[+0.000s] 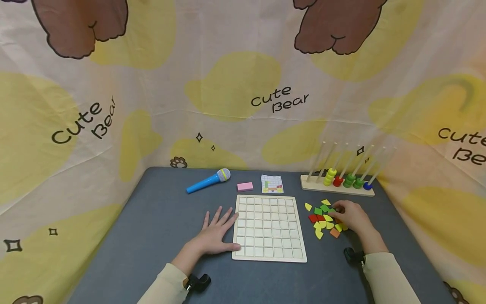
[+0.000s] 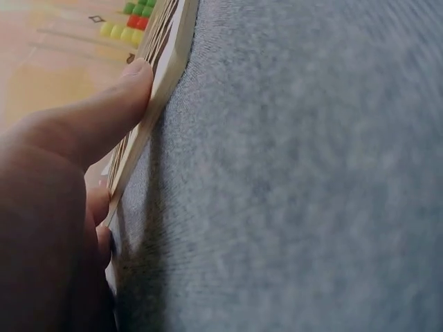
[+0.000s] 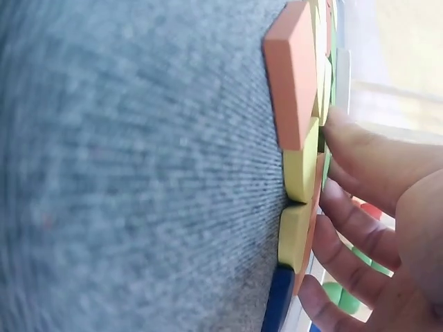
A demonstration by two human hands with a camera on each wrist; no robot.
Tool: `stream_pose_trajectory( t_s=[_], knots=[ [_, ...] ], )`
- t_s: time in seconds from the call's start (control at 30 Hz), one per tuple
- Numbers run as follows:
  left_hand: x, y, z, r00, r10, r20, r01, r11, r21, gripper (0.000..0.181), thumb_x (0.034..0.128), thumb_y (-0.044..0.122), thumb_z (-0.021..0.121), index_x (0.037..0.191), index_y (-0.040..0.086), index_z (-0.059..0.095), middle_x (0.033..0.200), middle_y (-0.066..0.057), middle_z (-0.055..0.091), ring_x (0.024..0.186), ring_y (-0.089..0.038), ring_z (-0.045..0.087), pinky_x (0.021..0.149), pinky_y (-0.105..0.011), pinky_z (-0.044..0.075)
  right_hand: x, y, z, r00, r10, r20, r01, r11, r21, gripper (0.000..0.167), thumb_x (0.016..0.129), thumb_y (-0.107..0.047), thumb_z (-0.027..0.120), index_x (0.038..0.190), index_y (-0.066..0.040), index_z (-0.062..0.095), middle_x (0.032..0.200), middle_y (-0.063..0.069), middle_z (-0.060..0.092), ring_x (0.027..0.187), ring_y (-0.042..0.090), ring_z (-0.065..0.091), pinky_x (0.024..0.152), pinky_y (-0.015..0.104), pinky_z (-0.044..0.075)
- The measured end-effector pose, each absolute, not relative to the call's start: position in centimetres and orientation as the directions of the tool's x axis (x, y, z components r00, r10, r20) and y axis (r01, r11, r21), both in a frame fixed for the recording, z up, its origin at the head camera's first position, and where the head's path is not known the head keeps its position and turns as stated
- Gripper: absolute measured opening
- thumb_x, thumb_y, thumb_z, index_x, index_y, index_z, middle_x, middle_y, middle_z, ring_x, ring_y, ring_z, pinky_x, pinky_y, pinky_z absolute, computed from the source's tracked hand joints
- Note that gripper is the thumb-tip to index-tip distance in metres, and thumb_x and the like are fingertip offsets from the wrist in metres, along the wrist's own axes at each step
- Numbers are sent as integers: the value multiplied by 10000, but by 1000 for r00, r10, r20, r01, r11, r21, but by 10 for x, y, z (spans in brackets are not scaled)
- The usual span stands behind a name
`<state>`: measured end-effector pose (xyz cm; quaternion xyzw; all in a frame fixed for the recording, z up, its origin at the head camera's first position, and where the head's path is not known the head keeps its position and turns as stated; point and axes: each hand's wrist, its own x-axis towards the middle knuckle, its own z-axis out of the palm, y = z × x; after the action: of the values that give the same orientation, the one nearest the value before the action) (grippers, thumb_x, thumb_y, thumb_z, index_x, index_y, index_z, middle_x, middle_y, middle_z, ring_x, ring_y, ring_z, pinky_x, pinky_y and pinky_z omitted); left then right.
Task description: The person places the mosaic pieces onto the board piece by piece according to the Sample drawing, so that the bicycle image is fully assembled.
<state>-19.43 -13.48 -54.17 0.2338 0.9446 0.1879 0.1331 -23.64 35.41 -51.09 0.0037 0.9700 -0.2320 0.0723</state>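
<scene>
Cream gridded board (image 1: 269, 228) lies beside multicoloured tiles (image 1: 322, 224).

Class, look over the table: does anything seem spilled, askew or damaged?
The small, flat, multicoloured pieces lie jumbled beside the pale wooden grid board, at mixed angles, which looks untidy; no damage shows.

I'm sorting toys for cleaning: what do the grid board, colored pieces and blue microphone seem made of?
Grid board: probably matte wood, given its pale edge. Colored pieces: perhaps painted wood or plastic; their faces look matte. Blue microphone: likely smooth plastic, from its uniform bright handle.
</scene>
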Motion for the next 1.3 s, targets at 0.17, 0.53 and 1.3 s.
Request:
stream_pose_trajectory(
  t_s=[0.17,0.53,1.3],
  knots=[
    [-196,-135,-543,-853,491,-175,389,823,413,1043,802,822,569,1630,315,187,1710,-4,115,1571,-370,-42,1175,-718,-71,-236,352,-509,-990,-14,-141,56,876,-478,438,912,-328,761,1187,7,697,1006,143,703,865,259,630,774,461,540],
    [-196,-136,-542,-850,503,-156,392,802,451,1067,781,786,638,1629,319,189,1709,6,121,1572,-366,-39,1172,-715,-81,-239,346,-506,-994,-13,-110,42,876,-481,342,924,-293,752,1160,-46,744,1074,162,731,883,261,635,793,472,548],
    [-216,-146,-542,-857,502,-115,417,808,416,957,845,773,573,1618,322,235,1702,-11,155,1578,-331,13,1214,-663,-30,-252,291,-474,-986,-153,70,-165,790,-590,245,934,-234,743,1125,-83,764,1037,94,743,842,199,627,728,323,550]
  ],
)
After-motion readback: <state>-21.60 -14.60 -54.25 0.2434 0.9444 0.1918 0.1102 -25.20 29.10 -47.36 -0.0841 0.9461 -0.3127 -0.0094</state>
